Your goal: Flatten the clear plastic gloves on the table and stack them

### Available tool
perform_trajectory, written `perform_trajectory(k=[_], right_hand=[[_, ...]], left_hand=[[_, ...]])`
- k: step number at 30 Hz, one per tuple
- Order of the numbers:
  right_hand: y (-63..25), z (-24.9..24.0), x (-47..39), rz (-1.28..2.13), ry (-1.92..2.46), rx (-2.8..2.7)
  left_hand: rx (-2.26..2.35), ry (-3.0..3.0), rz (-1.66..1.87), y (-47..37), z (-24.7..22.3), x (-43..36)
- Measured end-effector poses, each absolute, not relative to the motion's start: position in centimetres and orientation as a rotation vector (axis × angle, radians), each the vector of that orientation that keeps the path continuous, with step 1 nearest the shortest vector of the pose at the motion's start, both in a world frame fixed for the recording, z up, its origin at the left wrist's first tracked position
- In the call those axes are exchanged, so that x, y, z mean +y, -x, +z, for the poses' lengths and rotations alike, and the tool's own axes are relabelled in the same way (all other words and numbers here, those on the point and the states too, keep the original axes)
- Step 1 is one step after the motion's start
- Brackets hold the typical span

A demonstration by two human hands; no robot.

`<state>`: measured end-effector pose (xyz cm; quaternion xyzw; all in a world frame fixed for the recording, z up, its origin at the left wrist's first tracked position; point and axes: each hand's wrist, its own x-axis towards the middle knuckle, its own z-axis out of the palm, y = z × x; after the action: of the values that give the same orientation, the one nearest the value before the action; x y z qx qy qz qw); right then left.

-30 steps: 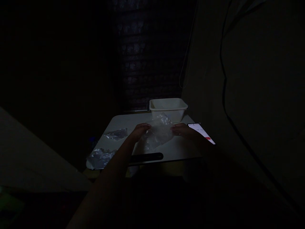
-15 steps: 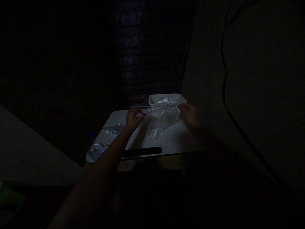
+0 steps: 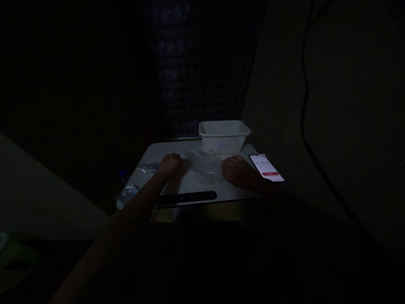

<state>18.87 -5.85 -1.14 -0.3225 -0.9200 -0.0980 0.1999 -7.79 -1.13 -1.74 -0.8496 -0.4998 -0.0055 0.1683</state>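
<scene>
A clear plastic bag (image 3: 205,171) lies spread out low on the white tabletop (image 3: 186,185), between my two hands. At its left edge is my left hand (image 3: 171,164), knuckles up and fingers curled closed on the plastic. My right hand (image 3: 238,171) is closed at the bag's right edge, its curled fingertips on the film. Dim light hides the exact grip of both hands. Just behind the bag stands a white plastic tub (image 3: 224,142).
A lit phone (image 3: 267,169) lies at the table's right edge. More crumpled clear plastic (image 3: 148,168) is left of my left hand, with another piece (image 3: 129,193) at the front left corner. A dark slot (image 3: 190,196) runs along the front edge. A cable (image 3: 304,114) hangs on the right wall.
Both hands have come down and nearer with the bag, from held up stretched before the tub to low on the tabletop. The tub's front and the phone now show.
</scene>
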Motion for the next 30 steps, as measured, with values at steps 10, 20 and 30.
perform_trajectory(k=[10, 20, 30], right_hand=[[-17.6, -3.5, -6.0, -0.085, 1.16, -2.814], [-16.5, -7.7, -6.0, -0.1, 1.14, -2.637], [-19.9, -6.3, -5.0, -0.293, 1.57, -2.504]], left_hand=[[-1.476, 2.844, -0.502, 2.9, -4.2, -2.2], [-1.617, 2.728, -0.107, -0.5, -7.1, -5.7], [-1.644, 2.74, -0.067, -0.6, -7.0, -5.9]])
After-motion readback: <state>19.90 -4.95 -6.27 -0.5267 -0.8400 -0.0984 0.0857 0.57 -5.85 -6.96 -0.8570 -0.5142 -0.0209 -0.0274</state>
